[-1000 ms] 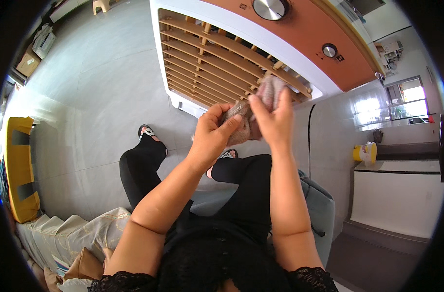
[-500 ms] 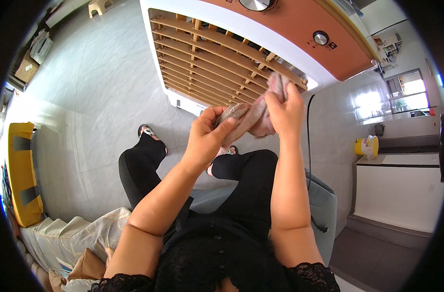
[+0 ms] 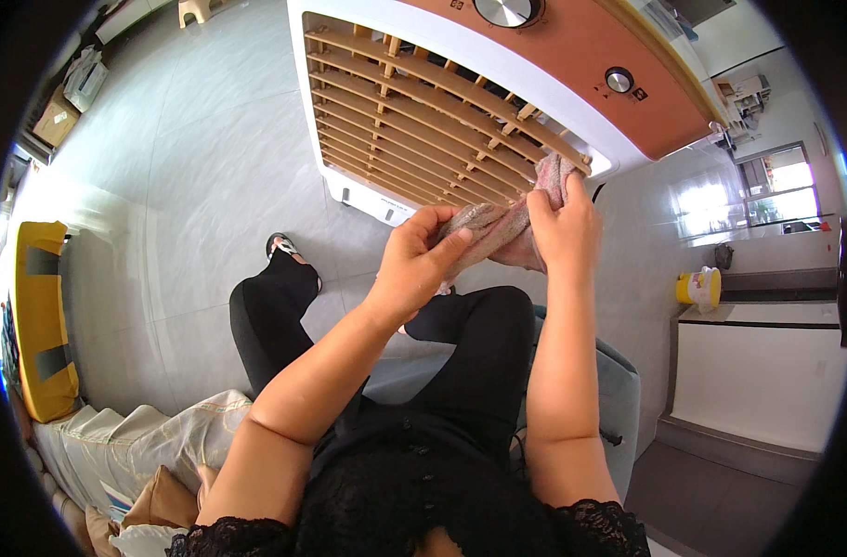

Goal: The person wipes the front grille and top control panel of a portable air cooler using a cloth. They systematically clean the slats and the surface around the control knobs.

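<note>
A bunched cloth, greyish pink and crumpled, stretches between my two hands. My left hand grips its left part with the thumb on top. My right hand pinches the other end, where a bit of cloth sticks up against the lower right corner of a tan slatted grille. The grille sits in the front of a white and orange-brown appliance with round silver knobs. My right fingertips are close to the grille's edge; whether they touch it I cannot tell.
I sit on a grey-blue seat. A yellow piece of furniture and a sofa with a pale cover are at the left. On the right stand a white cabinet and a yellow bucket. The floor is grey tile.
Both hands and the cloth have shifted slightly right. The cloth's upper end now lies closer to the grille's corner. The appliance also appears a little further right in view.
</note>
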Motion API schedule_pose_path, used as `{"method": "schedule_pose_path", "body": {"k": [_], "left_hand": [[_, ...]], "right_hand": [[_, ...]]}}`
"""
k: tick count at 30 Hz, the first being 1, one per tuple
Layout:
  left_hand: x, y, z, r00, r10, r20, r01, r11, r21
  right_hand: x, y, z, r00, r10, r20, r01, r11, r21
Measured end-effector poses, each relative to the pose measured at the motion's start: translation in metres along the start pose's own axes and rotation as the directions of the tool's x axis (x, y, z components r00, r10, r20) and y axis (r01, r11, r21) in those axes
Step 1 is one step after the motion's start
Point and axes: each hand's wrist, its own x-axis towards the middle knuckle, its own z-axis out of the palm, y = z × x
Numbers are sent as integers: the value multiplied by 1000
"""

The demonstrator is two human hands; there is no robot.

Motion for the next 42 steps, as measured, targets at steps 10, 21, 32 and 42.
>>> {"method": "schedule_pose_path", "body": {"k": [10,21,32,42], "left_hand": [[-6,-12,-18,994,-52,-99,60,996,69],[-5,-2,-19,991,18,-135,-20,1000,-14],[-6,-6,-27,984,35,-177,-38,999,-13],[-1,-7,-39,935,74,-346,-132,980,-149]], "right_hand": [[-45,-14,45,950,-264,-165,305,890,338],[11,-70,37,985,-149,91,160,979,-130],[7,-62,57,945,-310,-109,326,923,203],[17,-102,85,856,-473,210,394,858,328]]}}
